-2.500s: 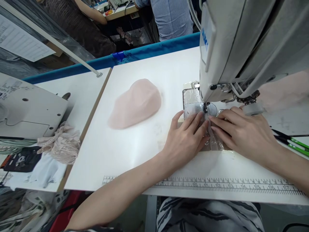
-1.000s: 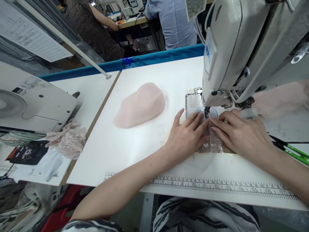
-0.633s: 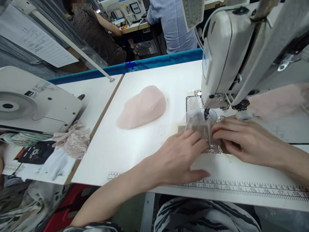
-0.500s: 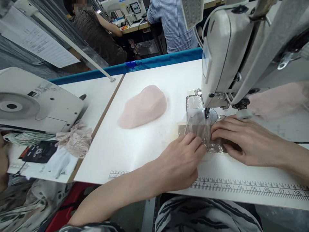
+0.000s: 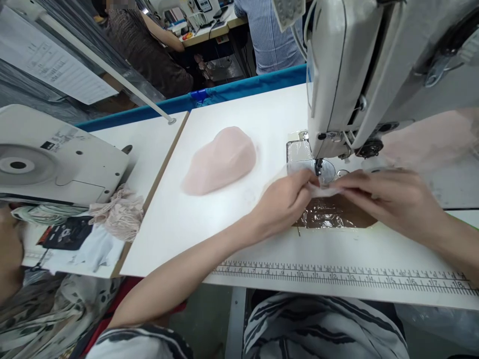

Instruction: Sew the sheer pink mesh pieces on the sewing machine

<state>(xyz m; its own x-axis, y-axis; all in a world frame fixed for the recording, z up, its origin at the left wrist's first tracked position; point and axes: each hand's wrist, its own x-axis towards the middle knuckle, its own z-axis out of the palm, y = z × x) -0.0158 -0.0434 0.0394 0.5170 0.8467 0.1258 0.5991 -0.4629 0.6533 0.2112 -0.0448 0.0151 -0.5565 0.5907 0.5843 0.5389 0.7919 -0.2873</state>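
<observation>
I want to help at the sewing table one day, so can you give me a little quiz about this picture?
1. True or false: the pink molded cup lies on the white table, to the left of the sewing machine.
2. What do the left hand and right hand pinch between them, just in front of the needle? A) green scissors B) a thin pale fabric piece C) a thread spool
3. Fill in: a printed ____ runs along the table's near edge.
Key: 1 true; 2 B; 3 ruler.
</observation>
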